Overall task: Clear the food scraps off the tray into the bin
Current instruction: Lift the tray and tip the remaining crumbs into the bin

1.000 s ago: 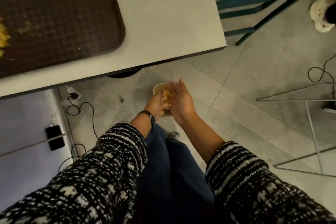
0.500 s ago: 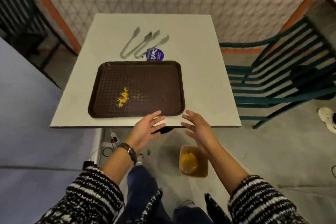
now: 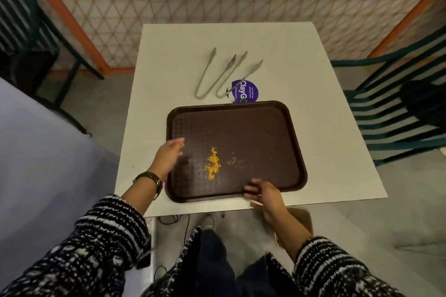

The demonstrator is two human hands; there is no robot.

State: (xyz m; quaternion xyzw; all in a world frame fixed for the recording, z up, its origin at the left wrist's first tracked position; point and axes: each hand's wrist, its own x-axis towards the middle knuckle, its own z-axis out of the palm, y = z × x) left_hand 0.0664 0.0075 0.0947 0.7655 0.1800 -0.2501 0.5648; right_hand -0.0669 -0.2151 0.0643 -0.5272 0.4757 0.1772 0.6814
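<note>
A dark brown tray (image 3: 260, 132) lies on the white table (image 3: 325, 152). A small heap of yellow food scraps (image 3: 212, 164) sits left of the tray's middle, with a few pale crumbs (image 3: 233, 160) to its right. My left hand (image 3: 169, 155) hovers over the tray's left edge, fingers straight, just left of the scraps. At the tray's near rim my right hand (image 3: 263, 194) has its fingers spread, touching or just above the rim. The tan bin (image 3: 301, 218) stands on the floor under the table's near edge, mostly hidden behind my right forearm.
Two metal tongs (image 3: 217, 75) and a purple round sticker (image 3: 245, 91) lie beyond the tray. A green slatted chair (image 3: 395, 113) stands right of the table, an orange mesh fence (image 3: 217, 7) behind it. A pale surface (image 3: 48, 152) is at my left.
My hands left the bin on the floor and rose to the table. The left hand now reaches over the tray's left edge and the right is at its near rim.
</note>
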